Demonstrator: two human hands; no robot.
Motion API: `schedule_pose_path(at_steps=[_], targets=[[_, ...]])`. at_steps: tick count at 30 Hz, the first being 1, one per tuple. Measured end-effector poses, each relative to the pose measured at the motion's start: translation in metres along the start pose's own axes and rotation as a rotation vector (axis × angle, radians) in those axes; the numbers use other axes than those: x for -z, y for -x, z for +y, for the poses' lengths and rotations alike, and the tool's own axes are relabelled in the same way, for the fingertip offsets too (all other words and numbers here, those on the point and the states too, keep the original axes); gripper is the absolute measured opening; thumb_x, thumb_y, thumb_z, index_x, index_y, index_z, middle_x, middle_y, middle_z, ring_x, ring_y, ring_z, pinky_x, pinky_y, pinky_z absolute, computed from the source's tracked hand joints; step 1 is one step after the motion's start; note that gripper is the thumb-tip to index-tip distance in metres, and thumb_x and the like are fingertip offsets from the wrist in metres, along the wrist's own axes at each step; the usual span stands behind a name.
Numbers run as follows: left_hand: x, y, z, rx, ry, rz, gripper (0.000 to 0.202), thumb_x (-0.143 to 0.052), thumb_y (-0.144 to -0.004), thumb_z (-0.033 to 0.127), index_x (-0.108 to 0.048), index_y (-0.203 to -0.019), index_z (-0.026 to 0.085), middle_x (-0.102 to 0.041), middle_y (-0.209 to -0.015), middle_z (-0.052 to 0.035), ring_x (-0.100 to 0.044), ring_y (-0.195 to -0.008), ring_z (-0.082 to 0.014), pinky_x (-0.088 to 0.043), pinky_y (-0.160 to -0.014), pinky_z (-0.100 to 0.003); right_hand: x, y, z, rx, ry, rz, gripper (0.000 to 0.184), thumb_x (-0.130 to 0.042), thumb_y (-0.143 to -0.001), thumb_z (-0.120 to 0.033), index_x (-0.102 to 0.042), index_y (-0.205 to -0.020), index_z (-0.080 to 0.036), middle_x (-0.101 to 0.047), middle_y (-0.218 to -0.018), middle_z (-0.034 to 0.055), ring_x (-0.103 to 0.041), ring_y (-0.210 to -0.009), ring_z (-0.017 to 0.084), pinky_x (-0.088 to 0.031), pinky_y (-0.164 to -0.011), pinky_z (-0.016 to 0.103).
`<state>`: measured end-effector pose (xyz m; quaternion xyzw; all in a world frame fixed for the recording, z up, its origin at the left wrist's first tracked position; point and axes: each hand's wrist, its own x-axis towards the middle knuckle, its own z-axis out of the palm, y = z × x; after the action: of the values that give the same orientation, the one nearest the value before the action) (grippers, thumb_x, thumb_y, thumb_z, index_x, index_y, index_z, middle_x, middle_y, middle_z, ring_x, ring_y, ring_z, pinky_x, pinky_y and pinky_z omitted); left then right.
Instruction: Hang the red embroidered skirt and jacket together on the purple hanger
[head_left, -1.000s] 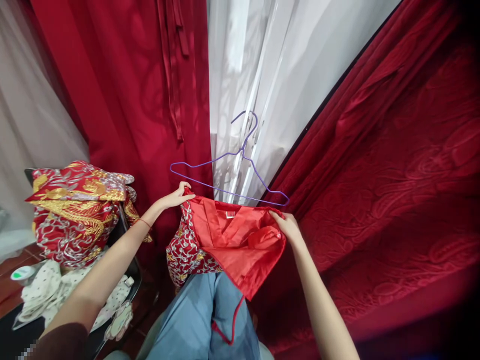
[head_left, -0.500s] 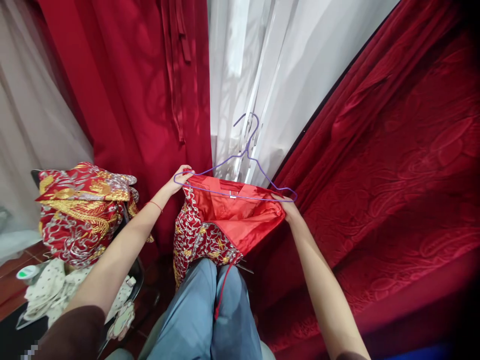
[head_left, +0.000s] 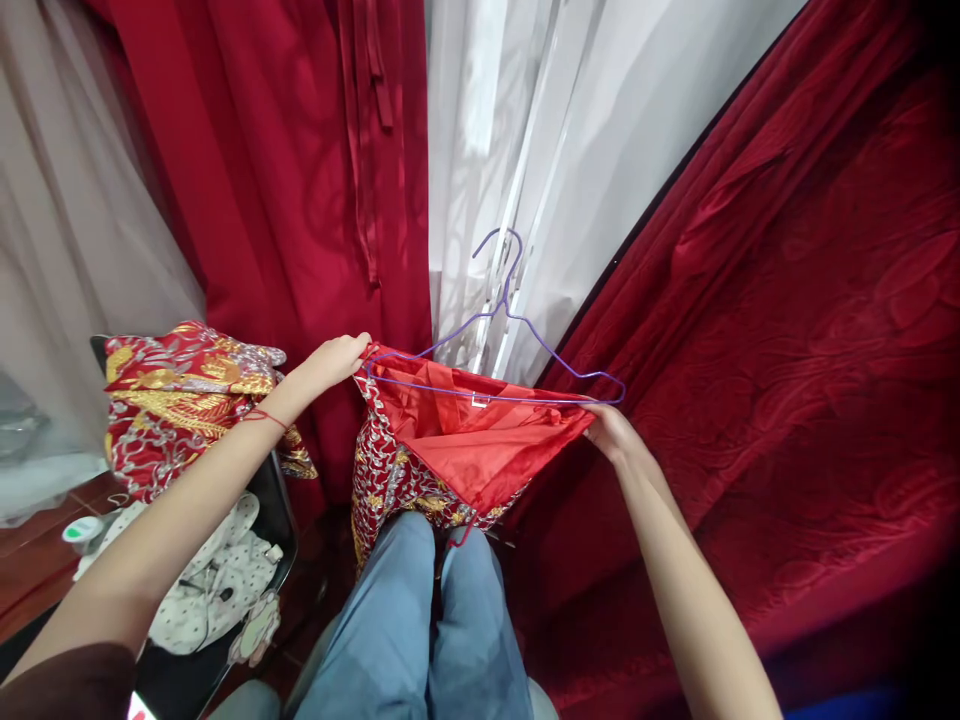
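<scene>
A red embroidered garment (head_left: 420,470) with a plain red lining (head_left: 480,445) hangs stretched between my hands above my knees in blue jeans (head_left: 420,620). A purple wire hanger (head_left: 510,340) sits along the garment's upper edge, hook pointing up. My left hand (head_left: 337,358) is closed on the garment's left corner at the hanger's left end. My right hand (head_left: 611,430) pinches the right corner by the hanger's right end.
A second red and gold embroidered garment (head_left: 180,395) lies piled on a dark chair (head_left: 270,500) at the left, above spotted white cloth (head_left: 202,580). Red curtains (head_left: 285,180) and white sheer curtains (head_left: 540,130) hang ahead. Red patterned fabric (head_left: 810,350) fills the right.
Both hands lifted the garment up to the hanger and spread apart. The cloth is now pulled taut along the hanger's lower wire, and the right hand has moved further right.
</scene>
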<state>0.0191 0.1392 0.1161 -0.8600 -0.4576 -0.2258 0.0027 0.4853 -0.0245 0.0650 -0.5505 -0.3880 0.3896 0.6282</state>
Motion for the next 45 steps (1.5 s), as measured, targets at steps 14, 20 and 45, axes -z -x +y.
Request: schedule_pose_path(at_steps=[14,20,45], targets=[[0.028,0.034,-0.002,-0.069,0.58,-0.217,0.039,-0.064,-0.073,0.049,-0.066,-0.096,0.017,-0.07,-0.094,-0.0056,-0.063,-0.084,-0.019,-0.049,-0.079,-0.026,-0.005,0.03,-0.001,-0.082,-0.042,0.035,0.013,-0.061,-0.066,-0.014,-0.07,-0.075,-0.019,-0.071,-0.067,0.0015,-0.062,-0.056,0.015,-0.052,-0.058,0.025],[0.034,0.033,0.015,0.0,0.188,0.004,0.026,-0.053,-0.083,0.038,-0.068,-0.091,0.018,-0.072,-0.087,-0.0084,-0.065,-0.077,-0.0225,-0.047,-0.076,-0.03,-0.01,0.039,-0.004,-0.09,-0.061,0.041,0.017,-0.062,-0.065,-0.013,-0.071,-0.078,-0.019,-0.072,-0.069,0.0005,-0.062,-0.057,0.014,-0.051,-0.057,0.025],[0.036,0.029,0.031,0.066,0.575,0.113,0.06,-0.064,-0.067,0.072,-0.07,-0.087,0.016,-0.072,-0.086,-0.0106,-0.066,-0.086,-0.0237,-0.052,-0.084,-0.036,-0.013,0.037,-0.002,-0.101,-0.112,0.093,0.011,-0.066,-0.061,-0.013,-0.07,-0.071,-0.017,-0.069,-0.063,-0.0011,-0.057,-0.053,0.01,-0.046,-0.052,0.02]])
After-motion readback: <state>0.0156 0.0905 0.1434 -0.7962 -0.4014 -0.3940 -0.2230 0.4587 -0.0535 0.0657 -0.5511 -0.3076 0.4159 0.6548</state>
